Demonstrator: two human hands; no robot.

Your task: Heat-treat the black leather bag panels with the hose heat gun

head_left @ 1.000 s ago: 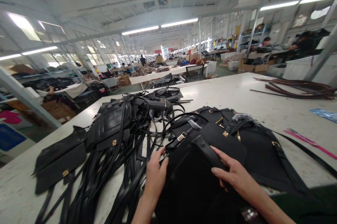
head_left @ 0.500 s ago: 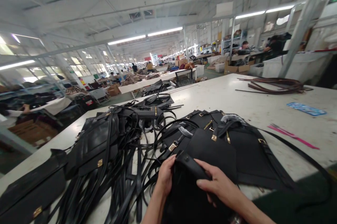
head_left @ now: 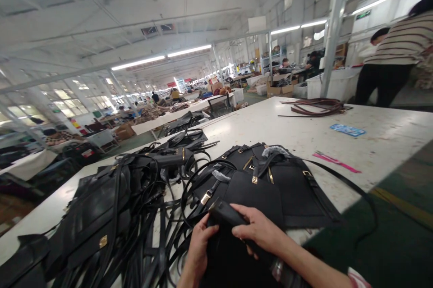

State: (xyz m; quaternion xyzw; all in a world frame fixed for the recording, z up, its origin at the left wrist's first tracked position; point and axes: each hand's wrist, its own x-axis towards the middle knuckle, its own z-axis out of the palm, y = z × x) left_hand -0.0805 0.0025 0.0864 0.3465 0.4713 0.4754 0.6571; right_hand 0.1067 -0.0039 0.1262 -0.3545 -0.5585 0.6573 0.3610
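Close in front of me, both hands hold a black leather bag (head_left: 225, 254), its thick folded upper edge tilted up toward the table. My left hand (head_left: 199, 245) pinches the left end of that edge, thumb on the near side. My right hand (head_left: 259, 229) wraps around the edge further right, with fingertips curled underneath. Just beyond lies a pile of black bags (head_left: 257, 191) with gold buckles and clear film on some parts. On the left is another heap of black bags (head_left: 94, 202), with many loose black straps (head_left: 138, 238) hanging toward me.
Beyond the bags on the white table (head_left: 250, 121) lie a bundle of brown straps (head_left: 320, 107), a blue patterned card (head_left: 347, 130) and a pink-handled tool (head_left: 336, 162). A long black strap (head_left: 355, 189) loops past the right edge. A person in a striped top (head_left: 395, 44) bends at the back right.
The view has swung right, bringing the person in the striped top into sight. The held bag's upper edge is turned slightly, and my left thumb now shows on its near side.
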